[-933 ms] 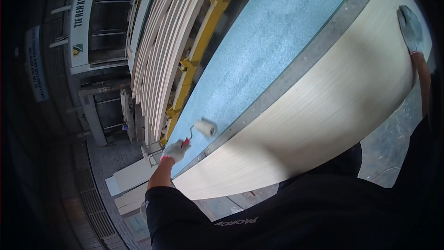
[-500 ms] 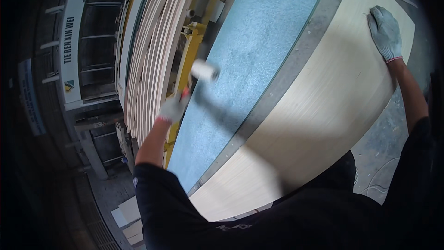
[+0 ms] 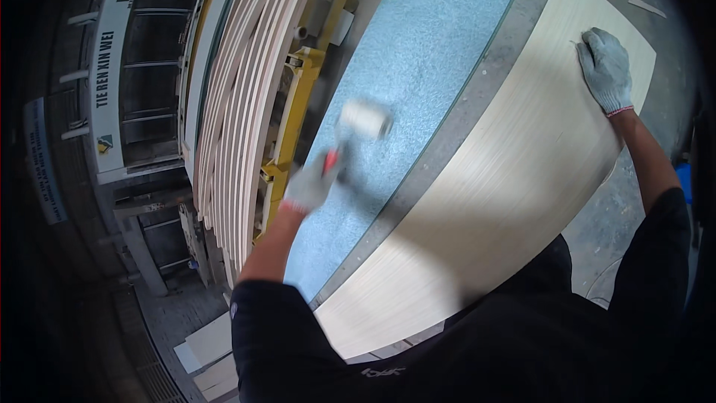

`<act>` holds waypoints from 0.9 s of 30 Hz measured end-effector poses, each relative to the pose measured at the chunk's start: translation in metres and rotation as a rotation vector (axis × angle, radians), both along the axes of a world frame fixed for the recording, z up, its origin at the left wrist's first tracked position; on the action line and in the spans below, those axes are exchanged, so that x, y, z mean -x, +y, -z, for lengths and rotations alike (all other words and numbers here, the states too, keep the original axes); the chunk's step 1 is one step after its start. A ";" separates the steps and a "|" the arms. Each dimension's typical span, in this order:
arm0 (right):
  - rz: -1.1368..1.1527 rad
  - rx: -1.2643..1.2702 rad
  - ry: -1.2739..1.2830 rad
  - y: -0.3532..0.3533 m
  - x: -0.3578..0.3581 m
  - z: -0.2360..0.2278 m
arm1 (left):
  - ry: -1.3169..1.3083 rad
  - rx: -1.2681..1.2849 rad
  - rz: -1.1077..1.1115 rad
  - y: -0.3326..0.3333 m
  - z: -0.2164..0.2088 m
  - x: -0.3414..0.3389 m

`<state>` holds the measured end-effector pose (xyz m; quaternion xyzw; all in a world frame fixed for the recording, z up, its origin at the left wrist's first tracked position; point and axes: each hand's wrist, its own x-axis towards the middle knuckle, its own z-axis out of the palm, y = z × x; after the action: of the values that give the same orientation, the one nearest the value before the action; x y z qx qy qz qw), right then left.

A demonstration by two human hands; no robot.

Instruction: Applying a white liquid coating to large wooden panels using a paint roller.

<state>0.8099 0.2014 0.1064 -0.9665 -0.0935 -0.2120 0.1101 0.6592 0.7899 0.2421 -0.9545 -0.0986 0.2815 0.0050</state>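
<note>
My left hand (image 3: 308, 184), in a grey knit glove, is closed round the red handle of a paint roller (image 3: 365, 119). Its white sleeve, blurred by motion, is over a long light-blue panel (image 3: 418, 67) with a mottled, wet-looking surface; whether it touches cannot be told. On my right, my right hand (image 3: 607, 67) in a matching glove lies on the far part of a pale wood-grain sheet (image 3: 492, 186), fingers mostly flat and the thumb apart. A grey strip (image 3: 447, 134) runs between panel and sheet.
Left of the panel stand a yellow metal frame (image 3: 298, 112) and a stack of long wooden boards (image 3: 250, 104). A metal rack (image 3: 153, 63) is farther left. Pale offcuts (image 3: 205, 343) lie at lower left, and a thin scrap strip (image 3: 647, 7) rests on the floor at far right.
My left hand has moved right with the paint roller, from the panel's left edge to over its middle. The right hand stays on the wood-grain sheet while the whole view shifts slightly.
</note>
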 end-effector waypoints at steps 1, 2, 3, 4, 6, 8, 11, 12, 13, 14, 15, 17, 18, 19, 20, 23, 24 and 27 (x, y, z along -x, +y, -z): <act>-0.017 -0.018 -0.015 0.003 -0.003 -0.004 | 0.055 -0.081 0.100 0.062 -0.003 0.066; -0.022 -0.025 -0.008 0.001 -0.002 -0.002 | 0.166 -0.248 -0.004 0.067 -0.026 0.102; -0.029 -0.039 -0.015 0.000 -0.001 -0.006 | 0.266 -0.299 -0.069 0.090 -0.045 0.143; -0.028 -0.044 -0.029 0.002 -0.001 -0.009 | 0.288 -0.312 -0.054 0.103 -0.065 0.176; -0.025 -0.071 0.023 0.004 0.001 -0.015 | 0.355 -0.330 -0.050 0.113 -0.080 0.216; -0.029 -0.078 -0.030 0.005 0.002 -0.017 | 0.332 -0.280 -0.180 0.079 -0.080 0.207; -0.067 -0.146 0.005 0.003 0.006 -0.019 | 0.252 -0.181 -0.052 0.020 -0.047 0.141; -0.081 -0.154 -0.023 0.000 0.005 -0.019 | 0.235 -0.200 -0.019 0.005 -0.031 0.110; -0.057 -0.152 0.029 0.003 0.005 -0.023 | 0.187 -0.203 0.042 -0.014 -0.021 0.067; -0.047 -0.144 0.023 0.002 0.006 -0.026 | 0.150 -0.200 0.101 -0.036 -0.013 0.021; -0.037 -0.157 0.024 0.000 0.010 -0.027 | 0.073 -0.163 0.079 -0.070 -0.008 -0.031; -0.018 -0.171 0.078 0.000 0.010 -0.031 | 0.014 -0.068 0.100 -0.146 -0.005 -0.135; -0.010 -0.160 0.074 -0.001 0.009 -0.033 | 0.009 -0.041 0.071 -0.181 0.002 -0.185; -0.023 -0.168 0.026 -0.001 0.006 -0.033 | -0.119 0.034 0.124 -0.209 0.016 -0.227; -0.048 -0.183 -0.022 0.004 0.002 -0.032 | -0.175 0.096 0.125 -0.227 0.026 -0.268; -0.111 -0.129 0.095 -0.009 -0.015 -0.023 | -0.230 0.143 0.101 -0.280 0.033 -0.318; -0.151 -0.094 0.238 -0.015 -0.019 -0.021 | -0.226 0.178 0.107 -0.283 0.038 -0.313; -0.084 -0.062 0.251 -0.056 -0.053 -0.008 | -0.108 0.160 0.060 -0.259 0.042 -0.241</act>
<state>0.8632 0.1454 0.1149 -0.9767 -0.1130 -0.0876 0.1597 0.9002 0.5307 0.2006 -0.9681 -0.0471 0.2364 -0.0682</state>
